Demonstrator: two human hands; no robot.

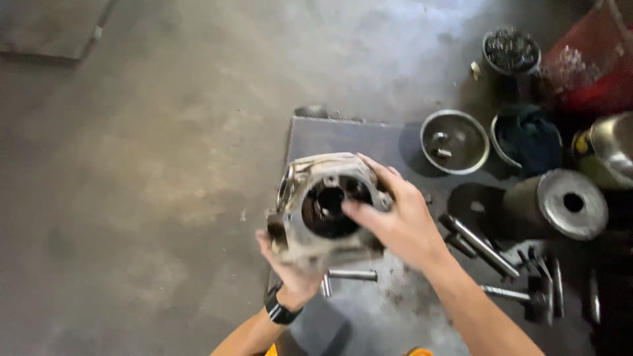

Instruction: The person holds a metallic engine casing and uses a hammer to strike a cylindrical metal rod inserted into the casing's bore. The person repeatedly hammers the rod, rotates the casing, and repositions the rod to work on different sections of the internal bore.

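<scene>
Both hands clamp a grimy metal housing (326,209) above the steel plate's (343,138) left edge: the left hand (290,273) underneath, the right hand (395,221) across its open bore. The plate lies on a stained concrete floor (132,165), with a metal bowl (455,142) and a heavy cylinder (560,204) toward its far right corner.

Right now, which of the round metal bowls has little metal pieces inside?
The shiny round steel bowl nearest the right hand. The round bowl beside it holds something dark blue instead.
</scene>
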